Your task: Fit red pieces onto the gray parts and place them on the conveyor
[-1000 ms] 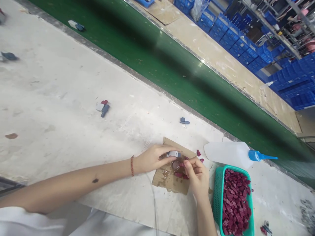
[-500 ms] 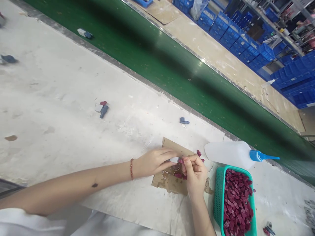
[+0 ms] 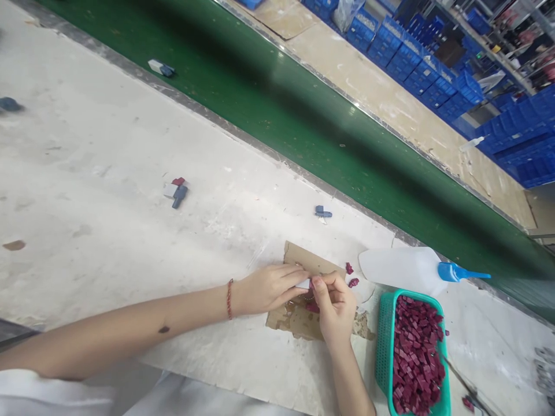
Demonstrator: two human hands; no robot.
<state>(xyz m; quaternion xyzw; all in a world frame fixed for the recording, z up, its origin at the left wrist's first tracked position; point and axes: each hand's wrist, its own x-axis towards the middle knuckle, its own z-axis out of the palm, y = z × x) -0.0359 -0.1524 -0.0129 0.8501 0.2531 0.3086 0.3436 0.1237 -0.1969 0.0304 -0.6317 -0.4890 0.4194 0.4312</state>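
Observation:
My left hand [image 3: 269, 287] pinches a small white part [image 3: 302, 283] over a stained piece of cardboard [image 3: 299, 316] on the white table. My right hand [image 3: 333, 309] meets it from the right, fingers curled and pinched against the same part; a small maroon piece shows at the fingertips. A few loose maroon pieces [image 3: 352, 276] lie on the cardboard's right edge. A teal basket [image 3: 383, 341] full of maroon pieces stands just right of my right hand.
A clear squeeze bottle [image 3: 401, 269] with a blue nozzle lies behind the basket. Small blue and white parts [image 3: 176, 192] and another blue part [image 3: 323, 212] lie on the table. A green conveyor belt [image 3: 303, 127] carries a white and blue part [image 3: 160, 67]. Blue crates [image 3: 416, 75] are stacked beyond.
My hands have closed together; the white part, earlier held out in the left fingers, is now pinched between both hands. The part on the belt drifted right.

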